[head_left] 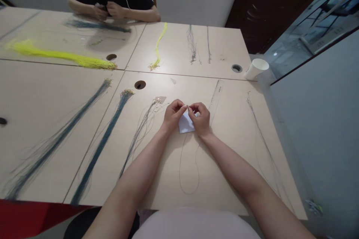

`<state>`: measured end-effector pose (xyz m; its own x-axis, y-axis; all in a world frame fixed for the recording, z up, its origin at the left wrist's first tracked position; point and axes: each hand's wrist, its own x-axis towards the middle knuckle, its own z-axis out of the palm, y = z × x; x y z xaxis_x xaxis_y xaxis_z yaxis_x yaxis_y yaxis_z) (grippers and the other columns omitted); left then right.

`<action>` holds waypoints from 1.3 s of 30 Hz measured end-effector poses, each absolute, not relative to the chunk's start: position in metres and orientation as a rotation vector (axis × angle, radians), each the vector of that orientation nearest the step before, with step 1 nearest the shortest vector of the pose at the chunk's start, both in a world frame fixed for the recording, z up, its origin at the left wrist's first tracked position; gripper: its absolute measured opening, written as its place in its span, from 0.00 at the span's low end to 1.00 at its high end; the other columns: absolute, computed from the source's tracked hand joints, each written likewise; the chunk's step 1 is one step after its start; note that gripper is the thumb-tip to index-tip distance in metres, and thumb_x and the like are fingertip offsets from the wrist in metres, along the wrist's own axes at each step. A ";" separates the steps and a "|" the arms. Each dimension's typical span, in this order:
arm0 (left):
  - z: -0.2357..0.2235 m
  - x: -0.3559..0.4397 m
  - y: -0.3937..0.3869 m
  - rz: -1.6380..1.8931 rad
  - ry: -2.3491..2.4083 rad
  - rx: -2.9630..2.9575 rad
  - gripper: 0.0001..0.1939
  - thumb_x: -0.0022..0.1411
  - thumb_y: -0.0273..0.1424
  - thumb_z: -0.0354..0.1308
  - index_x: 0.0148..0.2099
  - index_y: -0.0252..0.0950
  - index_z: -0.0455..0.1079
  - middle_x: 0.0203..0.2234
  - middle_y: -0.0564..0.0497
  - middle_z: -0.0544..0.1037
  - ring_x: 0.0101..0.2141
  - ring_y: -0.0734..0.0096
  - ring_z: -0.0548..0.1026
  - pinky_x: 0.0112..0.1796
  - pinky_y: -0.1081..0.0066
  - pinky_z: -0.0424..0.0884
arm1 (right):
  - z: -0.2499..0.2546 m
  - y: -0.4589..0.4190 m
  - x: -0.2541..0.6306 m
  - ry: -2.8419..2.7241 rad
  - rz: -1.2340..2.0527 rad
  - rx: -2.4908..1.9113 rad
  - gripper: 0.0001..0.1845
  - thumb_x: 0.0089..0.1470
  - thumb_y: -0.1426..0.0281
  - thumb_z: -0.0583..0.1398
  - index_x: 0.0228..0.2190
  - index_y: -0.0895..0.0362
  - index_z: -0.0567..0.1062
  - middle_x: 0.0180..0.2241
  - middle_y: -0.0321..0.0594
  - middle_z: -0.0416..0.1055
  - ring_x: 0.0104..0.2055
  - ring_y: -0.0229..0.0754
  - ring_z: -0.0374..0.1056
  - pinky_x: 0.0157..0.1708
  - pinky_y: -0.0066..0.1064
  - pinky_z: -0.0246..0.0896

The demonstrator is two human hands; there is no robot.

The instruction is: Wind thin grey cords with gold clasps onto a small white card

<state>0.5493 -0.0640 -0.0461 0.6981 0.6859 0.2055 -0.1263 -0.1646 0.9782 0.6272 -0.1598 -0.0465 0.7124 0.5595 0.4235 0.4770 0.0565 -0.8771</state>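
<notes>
Both hands pinch at one spot. The left hand (174,114) has thumb and forefinger closed narrow on something very small; the right hand (199,117) meets it fingertip to fingertip, also pinched shut. What sits between the tips is too small to identify. It looks like the end of the thin cord (189,179), which hangs from under the hands and runs toward the body in a long loose loop on the table (230,138).

A small white card (185,125) lies flat directly beneath the hands, partly covered by them. I cannot tell whether the fingers touch it.

Surroundings: a clear ruler (215,95) lies just beyond the right hand, angled away. Left of the hands, a sparse bunch of grey cords (140,130), then two thick teal bundles (103,138), all fanned toward the near edge with metal ends pointing away. More loose thin cords (260,130) on the right side. Far side: yellow bundles (64,56), a white paper cup (255,68) at the table corner, and another person's hands (108,10) busy with similar material, well apart.

Judgement: the step in hand is fine fingertip work on one cord end, probably fitting or fastening a tiny piece, done over the card. The work appears mid-step, with one cord in hand and many untouched. The next move calls for a steady pinch from both hands, small controlled motion, and keeping the trailing loop free of the neighbouring cords.
</notes>
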 end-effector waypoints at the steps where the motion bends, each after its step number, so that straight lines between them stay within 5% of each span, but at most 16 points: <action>1: -0.046 0.549 -0.064 0.757 0.471 1.577 0.12 0.53 0.37 0.59 0.26 0.34 0.64 0.23 0.54 0.65 0.26 0.77 0.64 0.30 0.74 0.61 | -0.047 -0.160 0.627 -0.872 0.077 -1.583 0.02 0.49 0.71 0.56 0.25 0.55 0.68 0.25 0.35 0.65 0.27 0.36 0.60 0.29 0.30 0.58; 39: -0.046 0.549 -0.064 0.700 0.529 1.487 0.11 0.51 0.37 0.60 0.27 0.34 0.65 0.23 0.55 0.66 0.26 0.77 0.64 0.30 0.74 0.61 | -0.048 -0.160 0.627 -0.878 0.058 -1.566 0.01 0.48 0.72 0.57 0.26 0.56 0.68 0.25 0.35 0.66 0.28 0.36 0.61 0.28 0.29 0.58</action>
<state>0.5491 -0.0635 -0.0458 0.7016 0.7054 0.1009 -0.0962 -0.0466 0.9943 0.6269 -0.1599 -0.0477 0.7061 0.5534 0.4418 0.4900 0.0685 -0.8690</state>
